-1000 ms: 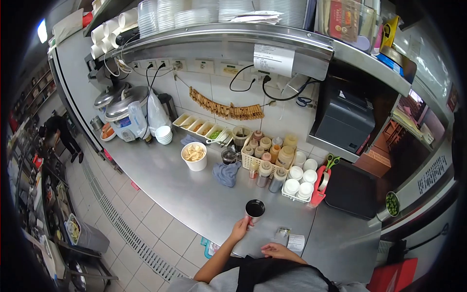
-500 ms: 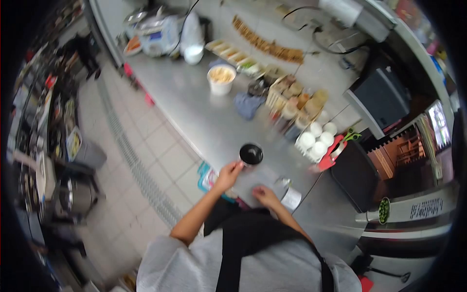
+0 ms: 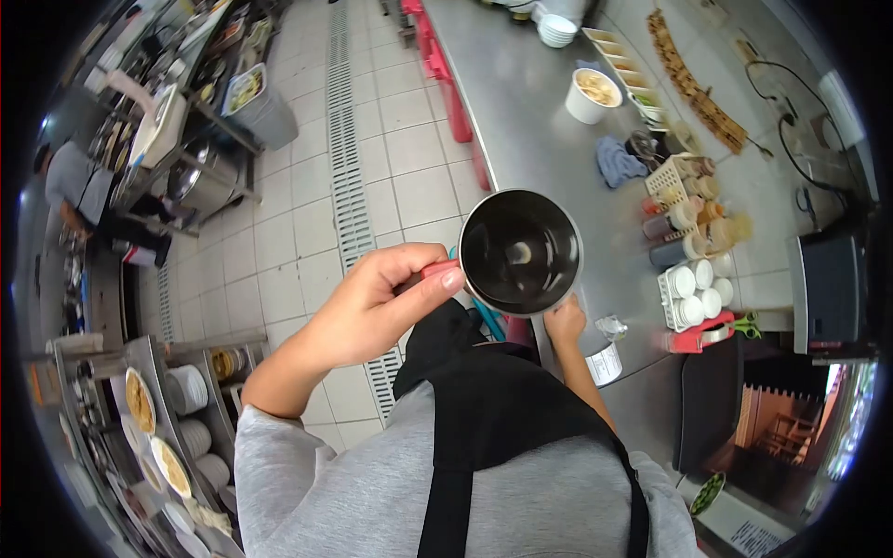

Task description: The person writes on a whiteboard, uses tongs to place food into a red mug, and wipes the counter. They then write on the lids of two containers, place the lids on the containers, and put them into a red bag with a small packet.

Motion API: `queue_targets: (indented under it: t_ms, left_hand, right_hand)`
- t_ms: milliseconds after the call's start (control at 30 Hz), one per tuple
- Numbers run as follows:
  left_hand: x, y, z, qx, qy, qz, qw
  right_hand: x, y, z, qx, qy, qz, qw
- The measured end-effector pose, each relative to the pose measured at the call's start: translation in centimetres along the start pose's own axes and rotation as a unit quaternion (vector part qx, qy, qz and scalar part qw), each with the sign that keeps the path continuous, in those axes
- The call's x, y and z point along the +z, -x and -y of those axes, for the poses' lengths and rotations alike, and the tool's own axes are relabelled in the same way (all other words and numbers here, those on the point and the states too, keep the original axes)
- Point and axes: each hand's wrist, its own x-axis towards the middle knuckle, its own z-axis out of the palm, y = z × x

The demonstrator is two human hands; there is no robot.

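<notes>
A dark, round metal cup (image 3: 521, 251) with a shiny rim is held up close to the camera, tilted so its inside shows. My left hand (image 3: 391, 298) is closed round its red handle, thumb on top. Inside the cup is a dark, glossy surface with a pale reflection; whether it holds liquid I cannot tell. My right hand (image 3: 565, 319) is lower, by the counter edge, fingers curled and partly hidden behind the cup. A small clear packet (image 3: 611, 326) and a white printed label (image 3: 604, 365) lie right of it.
Along the steel counter (image 3: 521, 121) stand a white tub of pale pieces (image 3: 593, 96), a blue cloth (image 3: 619, 163), sauce bottles (image 3: 672, 221) and white cups (image 3: 689, 309). A person (image 3: 79, 191) bends at the far left. A grey bin (image 3: 265, 112) and plate shelves (image 3: 186, 391) flank the floor drain.
My left hand has raised the cup closer to the camera. The view has swung left and down, bringing the plate shelves into sight. My right hand is now partly behind the cup.
</notes>
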Motion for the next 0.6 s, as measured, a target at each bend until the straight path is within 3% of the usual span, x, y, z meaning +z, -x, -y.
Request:
queue_targets:
  t_ms: [67,100,133,233,333,367,600]
  left_hand:
    - [-0.1,2.0,-2.5,0.035,-0.028,-0.017,0.999]
    - [-0.1,2.8,-3.5,0.074,-0.057,-0.022,0.995]
    - [-0.1,3.4,-4.3,0.07,-0.058,-0.029,0.995]
    - [-0.4,4.7,-6.1,0.206,-0.135,0.01,0.969]
    - [0.0,5.9,-7.3,0.233,-0.069,0.034,0.969]
    - [0.7,6.2,-7.5,0.239,-0.036,-0.015,0.97]
    - [1.1,6.0,-10.1,0.381,-0.164,0.028,0.909]
  right_hand:
    - [0.3,0.5,0.4,-0.038,-0.059,-0.101,0.992]
    - [-0.3,0.4,0.8,-0.031,0.036,-0.048,0.998]
    - [-0.1,0.5,0.8,-0.036,0.032,-0.043,0.998]
    - [-0.1,0.5,0.1,-0.059,0.02,-0.039,0.997]
    - [-0.7,0.6,0.7,-0.083,-0.005,-0.062,0.995]
    - [-1.3,0.5,1.5,-0.072,-0.019,-0.069,0.995]
    - [-1.3,0.5,1.0,-0.082,0.013,-0.058,0.995]
